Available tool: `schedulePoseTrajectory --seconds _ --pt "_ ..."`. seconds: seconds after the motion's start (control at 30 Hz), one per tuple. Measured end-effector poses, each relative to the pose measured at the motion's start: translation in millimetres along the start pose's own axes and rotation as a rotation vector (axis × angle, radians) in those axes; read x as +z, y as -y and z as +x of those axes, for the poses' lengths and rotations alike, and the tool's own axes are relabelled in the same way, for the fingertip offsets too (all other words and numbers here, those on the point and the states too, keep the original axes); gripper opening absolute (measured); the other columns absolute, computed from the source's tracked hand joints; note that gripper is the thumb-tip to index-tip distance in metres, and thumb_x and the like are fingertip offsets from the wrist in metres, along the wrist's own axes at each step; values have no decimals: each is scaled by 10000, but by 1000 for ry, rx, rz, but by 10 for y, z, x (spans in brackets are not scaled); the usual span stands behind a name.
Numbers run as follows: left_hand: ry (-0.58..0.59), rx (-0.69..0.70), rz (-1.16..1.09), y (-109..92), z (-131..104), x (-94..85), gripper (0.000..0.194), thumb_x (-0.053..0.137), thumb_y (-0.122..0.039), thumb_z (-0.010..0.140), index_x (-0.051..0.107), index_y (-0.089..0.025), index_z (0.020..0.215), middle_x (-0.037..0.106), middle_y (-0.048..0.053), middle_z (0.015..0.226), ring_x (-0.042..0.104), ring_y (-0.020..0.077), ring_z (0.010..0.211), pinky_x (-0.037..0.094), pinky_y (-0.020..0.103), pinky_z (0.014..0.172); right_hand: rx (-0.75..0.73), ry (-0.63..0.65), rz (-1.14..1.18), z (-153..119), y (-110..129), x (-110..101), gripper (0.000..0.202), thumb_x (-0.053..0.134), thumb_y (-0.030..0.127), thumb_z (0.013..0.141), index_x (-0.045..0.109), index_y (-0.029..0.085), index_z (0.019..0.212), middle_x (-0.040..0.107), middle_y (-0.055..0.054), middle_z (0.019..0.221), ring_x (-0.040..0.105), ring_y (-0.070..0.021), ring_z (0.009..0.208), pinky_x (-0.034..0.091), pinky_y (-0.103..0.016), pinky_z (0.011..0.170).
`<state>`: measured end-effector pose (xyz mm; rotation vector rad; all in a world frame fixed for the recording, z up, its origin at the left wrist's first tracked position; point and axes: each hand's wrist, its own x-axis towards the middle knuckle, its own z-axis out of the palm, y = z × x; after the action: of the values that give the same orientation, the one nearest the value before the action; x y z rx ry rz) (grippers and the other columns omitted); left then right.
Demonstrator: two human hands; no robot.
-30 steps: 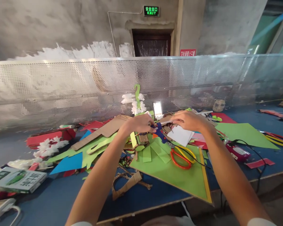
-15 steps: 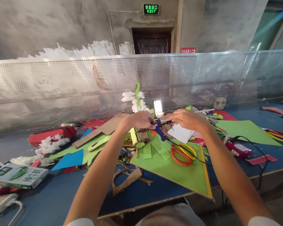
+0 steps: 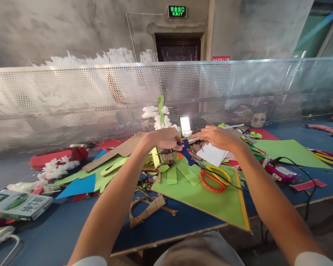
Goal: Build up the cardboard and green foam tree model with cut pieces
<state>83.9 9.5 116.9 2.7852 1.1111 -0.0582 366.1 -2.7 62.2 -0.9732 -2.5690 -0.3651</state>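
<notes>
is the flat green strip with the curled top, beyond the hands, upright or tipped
Upright: the flat green strip with the curled top rises nearly vertically among white ruffled pieces, hooked end uppermost.

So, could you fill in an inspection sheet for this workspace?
Surface: blue table, much of it covered.
Things in hand: blue glue gun and pale stick.
Clutter: cardboard scraps, green sheet, scissors with red and yellow handles, printed carton.
Hands: left hand holds the glue gun; right hand has its fingers on the stick.
Cables: black cord trailing rightward from the glue gun; white cable at lower left.
Surroundings: perforated metal screen, lit exit sign above a doorway.
Co-workers: nothing seen.
</notes>
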Motion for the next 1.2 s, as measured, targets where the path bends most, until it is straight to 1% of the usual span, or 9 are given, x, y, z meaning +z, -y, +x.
schedulePoseTrajectory --seconds 0.13,0.3,0.47,0.67,0.8,0.9,1.0,1.1,1.2 --pt "-1 -63 69 -96 42 20 386 613 -500 853 782 -170 961 721 102 833 544 186 678 367 366 646 43 32 37 -5 81 -26 555 456 79 996 671 312 1452 793 -60 1130 666 -228 956 455 -336 821" --pt "2 -57 73 -131 101 61 357 628 -478 844 778 -187 984 733 87 852 564 181 697 365 351 657 159 26 74 22 145 -36 305 485 240 1074 684 259 1305 746 -71 962 649 -230 832 410 -318 696" --pt "8 -21 74 -77 211 134 375 603 -512 869 760 -171 880 694 88 782 510 168 633 337 356 631 -10 -143 29 95 50 114 204 508 236 1085 705 204 1044 719 -96 1009 622 -247 951 433 -370 859" --pt "-84 -101 5 13 207 98 361 597 -470 875 778 -171 965 745 99 908 590 193 737 415 351 700 -38 -416 -53 99 111 171 194 581 324 1067 729 203 1101 720 -134 1177 606 -294 1118 402 -450 1006" --pt "-148 -116 77 -32 22 -40 374 595 -465 900 784 -187 1062 765 105 1003 633 205 826 440 336 732 13 -261 272 97 209 161 424 557 481 1064 677 198 771 669 -63 782 601 -214 778 442 -367 763" --pt "-217 -52 186 -102 -91 -92 422 568 -499 934 780 -200 1143 753 109 1060 647 218 906 454 335 787 76 -37 570 163 301 280 379 686 567 967 703 193 906 694 -45 810 607 -189 723 456 -331 680" --pt "-254 -3 265 -173 -119 -74 443 545 -514 954 781 -213 1178 732 122 1090 646 249 1003 467 354 836 54 53 923 264 430 482 476 722 620 922 687 182 1105 721 -69 911 656 -207 792 520 -340 707" --pt "-279 2 283 -216 -114 -56 448 539 -537 966 781 -228 1181 730 116 1030 643 264 1019 483 371 856 100 -4 1171 336 514 659 514 694 654 934 675 172 1111 660 -30 789 608 -173 688 503 -326 655" --pt "-419 -70 239 -156 -164 -100 500 500 -567 999 723 -236 1301 728 111 1157 640 268 1114 495 385 948 216 -165 1207 346 488 744 503 717 669 915 686 180 1028 519 35 646 478 -133 579 406 -291 563"
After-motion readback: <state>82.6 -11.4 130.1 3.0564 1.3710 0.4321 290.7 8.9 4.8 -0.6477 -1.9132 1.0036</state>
